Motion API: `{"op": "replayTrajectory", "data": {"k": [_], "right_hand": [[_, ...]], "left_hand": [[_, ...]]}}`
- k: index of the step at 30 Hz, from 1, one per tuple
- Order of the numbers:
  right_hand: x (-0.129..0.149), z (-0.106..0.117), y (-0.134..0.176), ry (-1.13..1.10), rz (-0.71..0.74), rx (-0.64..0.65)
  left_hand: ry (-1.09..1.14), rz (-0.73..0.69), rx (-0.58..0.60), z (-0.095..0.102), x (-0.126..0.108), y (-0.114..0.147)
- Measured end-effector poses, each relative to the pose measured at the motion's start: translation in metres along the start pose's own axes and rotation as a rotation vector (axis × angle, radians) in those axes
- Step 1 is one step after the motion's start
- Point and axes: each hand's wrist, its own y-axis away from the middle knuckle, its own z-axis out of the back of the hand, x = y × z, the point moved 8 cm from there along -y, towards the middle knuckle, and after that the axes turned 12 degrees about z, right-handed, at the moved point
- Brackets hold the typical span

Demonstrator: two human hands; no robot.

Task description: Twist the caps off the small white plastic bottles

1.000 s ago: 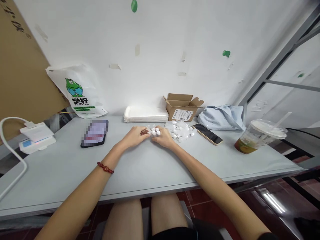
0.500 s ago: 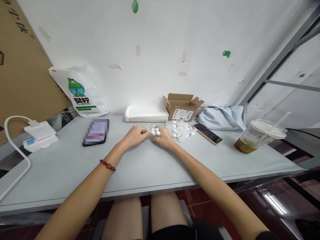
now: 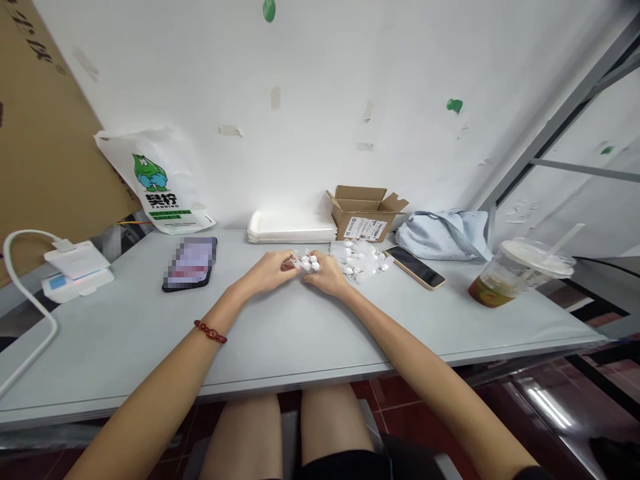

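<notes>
My left hand (image 3: 273,272) and my right hand (image 3: 326,275) meet over the middle of the table, both closed on a small clear plastic bag (image 3: 309,262). Several white, round-headed pieces show through the plastic between my fingers; their exact kind is too small to make out. The left fingers pinch the bag's left side, while the right hand wraps around its right side. Just beyond the right hand lies a pile of similar clear bags (image 3: 363,259) with white pieces in them.
Behind my hands are a stack of white trays (image 3: 293,227) and an open cardboard box (image 3: 363,223). A phone (image 3: 415,267), a blue cloth bag (image 3: 440,233) and a drink cup (image 3: 505,277) stand rightward. Another phone (image 3: 190,263) and a white charger (image 3: 77,270) lie left.
The left fingers have shifted slightly on the plastic bag, opening a little at the tips. The bag has turned slightly, and both hands stay in nearly the same place.
</notes>
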Motion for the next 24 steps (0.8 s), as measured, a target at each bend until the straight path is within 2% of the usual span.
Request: {"op": "replayTrajectory", "data": {"k": [6,9,15,17,19,24], "right_hand": [[0.004,-0.001,0.001,0.011,0.017,0.013],[0.007,-0.002,0.001,0.013,0.034,0.025],[0.000,0.005,0.001,0.076,-0.014,-0.014],[-0.005,0.007,0.001,0.086,-0.034,-0.034],[-0.007,0.008,0.002,0.085,-0.037,-0.038],[-0.006,0.008,0.002,0.108,-0.028,-0.028]], "left_hand": [[-0.118,-0.014,-0.053,0.003,-0.004,0.000],[-0.090,0.032,-0.018,0.000,-0.001,-0.001],[0.330,0.377,0.153,-0.016,0.027,-0.003],[0.478,0.443,0.173,-0.016,0.033,-0.003],[0.649,0.450,0.145,-0.009,0.034,-0.004],[1.035,0.486,-0.009,0.016,0.045,-0.006]]}}
